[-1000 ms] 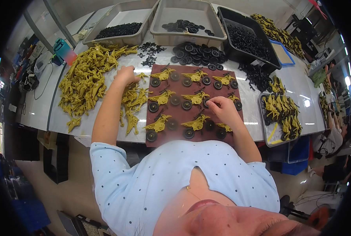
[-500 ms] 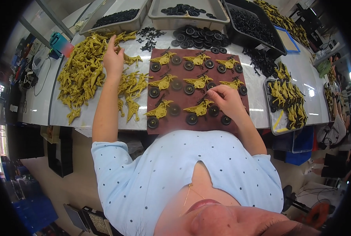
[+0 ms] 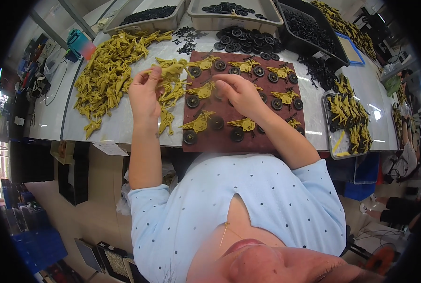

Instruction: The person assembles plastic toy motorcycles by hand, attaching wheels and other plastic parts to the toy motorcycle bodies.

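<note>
My left hand (image 3: 146,94) pinches a yellow plastic toy motorcycle body (image 3: 173,69) between thumb and fingers, just left of the mat. My right hand (image 3: 242,96) hangs over the middle of the dark red mat (image 3: 205,141), its fingertips drawn together; what they hold, if anything, is hidden. Rows of yellow motorcycle bodies with black wheels lie on the mat, such as the toy motorcycle (image 3: 203,89) left of my right fingertips. My right hand and forearm partly cover the middle and lower rows. Some loose yellow bodies (image 3: 167,118) lie between my left hand and the mat.
A large heap of yellow bodies (image 3: 104,75) is at the left. Black wheels (image 3: 248,40) and small black parts (image 3: 187,40) lie behind the mat, before grey bins (image 3: 234,21) and a black bin (image 3: 309,33). A tray of motorcycles (image 3: 349,118) stands right; a teal bottle (image 3: 79,43) far left.
My left hand has come back from the yellow heap toward the mat, now with a toy motorcycle body. My right hand has moved left and away from me, from the mat's right side to its middle.
</note>
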A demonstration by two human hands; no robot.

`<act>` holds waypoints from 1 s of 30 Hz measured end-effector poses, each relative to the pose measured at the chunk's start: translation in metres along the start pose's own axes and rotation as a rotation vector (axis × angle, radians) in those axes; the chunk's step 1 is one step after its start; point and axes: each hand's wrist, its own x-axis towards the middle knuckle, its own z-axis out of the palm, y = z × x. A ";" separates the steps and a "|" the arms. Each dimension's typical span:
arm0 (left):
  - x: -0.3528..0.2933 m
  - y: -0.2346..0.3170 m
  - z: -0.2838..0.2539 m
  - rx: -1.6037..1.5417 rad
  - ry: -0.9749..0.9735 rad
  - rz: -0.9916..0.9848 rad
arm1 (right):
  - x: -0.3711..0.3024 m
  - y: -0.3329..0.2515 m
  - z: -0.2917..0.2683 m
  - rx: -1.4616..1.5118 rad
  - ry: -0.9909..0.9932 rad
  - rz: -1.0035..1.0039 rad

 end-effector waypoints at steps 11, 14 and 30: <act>-0.078 -0.027 -0.007 0.217 -0.205 0.100 | -0.002 -0.024 0.009 0.267 -0.249 0.335; -0.087 -0.025 -0.013 1.075 -0.364 0.625 | -0.005 -0.008 0.011 0.191 -0.258 0.345; -0.105 -0.048 -0.026 1.308 -0.451 0.554 | -0.024 0.025 0.039 -0.473 -0.196 -0.009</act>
